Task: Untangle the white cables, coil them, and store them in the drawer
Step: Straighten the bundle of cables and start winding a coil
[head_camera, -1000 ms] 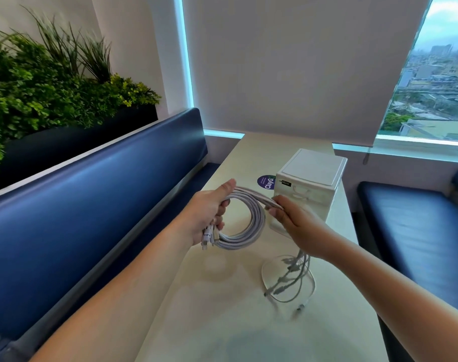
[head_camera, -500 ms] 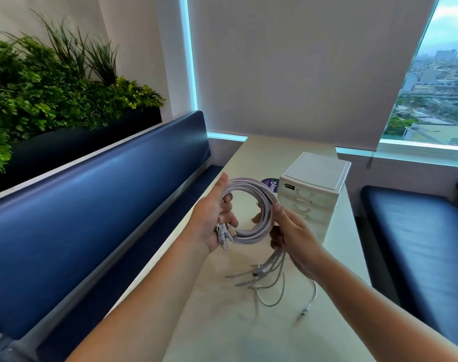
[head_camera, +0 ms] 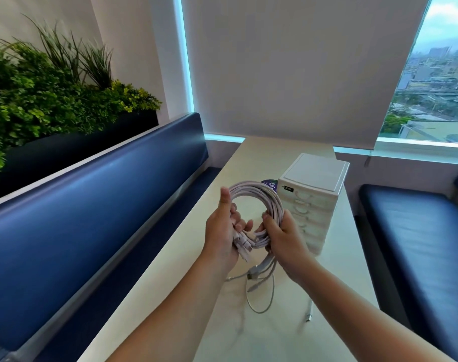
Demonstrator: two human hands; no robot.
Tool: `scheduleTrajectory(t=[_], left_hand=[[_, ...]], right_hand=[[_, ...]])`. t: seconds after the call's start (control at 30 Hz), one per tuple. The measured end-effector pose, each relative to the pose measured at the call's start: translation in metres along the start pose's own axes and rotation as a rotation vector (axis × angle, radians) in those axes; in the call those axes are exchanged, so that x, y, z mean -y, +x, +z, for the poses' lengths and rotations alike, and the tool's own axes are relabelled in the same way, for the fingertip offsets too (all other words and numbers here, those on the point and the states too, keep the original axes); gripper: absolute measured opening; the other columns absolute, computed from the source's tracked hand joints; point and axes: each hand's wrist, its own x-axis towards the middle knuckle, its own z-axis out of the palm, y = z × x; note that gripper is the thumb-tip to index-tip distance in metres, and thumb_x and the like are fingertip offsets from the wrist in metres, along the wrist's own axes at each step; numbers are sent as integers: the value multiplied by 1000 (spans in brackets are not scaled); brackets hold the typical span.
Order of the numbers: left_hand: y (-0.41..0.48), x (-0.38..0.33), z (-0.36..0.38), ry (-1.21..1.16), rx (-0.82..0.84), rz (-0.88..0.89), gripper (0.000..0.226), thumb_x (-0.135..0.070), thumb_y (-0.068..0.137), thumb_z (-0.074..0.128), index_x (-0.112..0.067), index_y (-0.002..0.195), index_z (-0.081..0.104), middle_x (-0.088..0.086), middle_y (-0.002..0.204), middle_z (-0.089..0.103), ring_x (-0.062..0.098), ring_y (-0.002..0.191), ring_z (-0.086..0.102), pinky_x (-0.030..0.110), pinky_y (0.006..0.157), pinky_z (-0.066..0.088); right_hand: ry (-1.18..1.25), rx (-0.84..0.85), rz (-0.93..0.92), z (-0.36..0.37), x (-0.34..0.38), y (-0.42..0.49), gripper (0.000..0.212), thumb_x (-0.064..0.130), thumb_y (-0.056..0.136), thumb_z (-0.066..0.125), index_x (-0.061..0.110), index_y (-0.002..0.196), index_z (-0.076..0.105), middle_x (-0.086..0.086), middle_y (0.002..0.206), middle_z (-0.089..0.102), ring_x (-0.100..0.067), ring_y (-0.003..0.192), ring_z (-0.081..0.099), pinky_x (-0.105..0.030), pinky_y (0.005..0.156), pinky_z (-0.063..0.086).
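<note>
Both hands now closed on coil [head_camera: 259, 202], raised off tabletop [head_camera: 261, 333]; loose tails [head_camera: 261, 291] shorter, drawer unit [head_camera: 311, 205] unopened.

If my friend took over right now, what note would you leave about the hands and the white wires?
Left hand: gripping the left side of the cable coil, plug ends bunched in the palm.
Right hand: gripping the coil's right side.
The coil is held above the table, beside the white drawer unit.
Done: most of the cable is looped.
Left: loose tails hang down to the table and need winding in; all drawers look shut, so open one and put the coil inside.
</note>
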Motion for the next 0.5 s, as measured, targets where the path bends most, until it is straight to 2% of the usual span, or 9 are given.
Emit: scheduleTrajectory(t=[0.07,0.2,0.3,0.4,0.5], left_hand=[[4,0,-6,55,46,-32,36,-45,81,69,-14,76,51,-3,52,40,10,46,49,39,83,54],[15,-11,-17,391,106,-50,17,-18,87,71,-9,81,58,0,56,56,16,56,61,32,68,53],[21,-31,-22,719,237,4,10,-14,90,68,-8,89,59,0,59,59,14,57,61,27,60,51],[24,-43,-22,1079,356,42,11,-17,93,64,-7,98,64,3,63,60,13,57,60,25,58,50],[23,-46,-16,1219,378,177,13,-21,92,65,-13,102,67,3,71,63,13,57,62,24,58,49]], right_hand=[[-65,53,-30,-5,-1,4,13,17,99,45,15,86,45,-5,65,47,-17,54,42,-31,48,35],[-286,168,-137,-22,6,12,11,17,98,46,13,88,47,-4,68,53,-15,58,49,-34,55,42],[-528,268,-214,-32,14,17,12,19,96,48,16,85,47,4,67,57,-4,56,52,-27,58,44],[-765,398,-260,-34,23,19,14,23,96,47,17,84,44,8,64,54,-8,58,52,-29,60,44],[-818,483,-259,-35,35,20,12,22,97,45,19,85,42,8,69,52,-9,62,49,-27,62,42]])
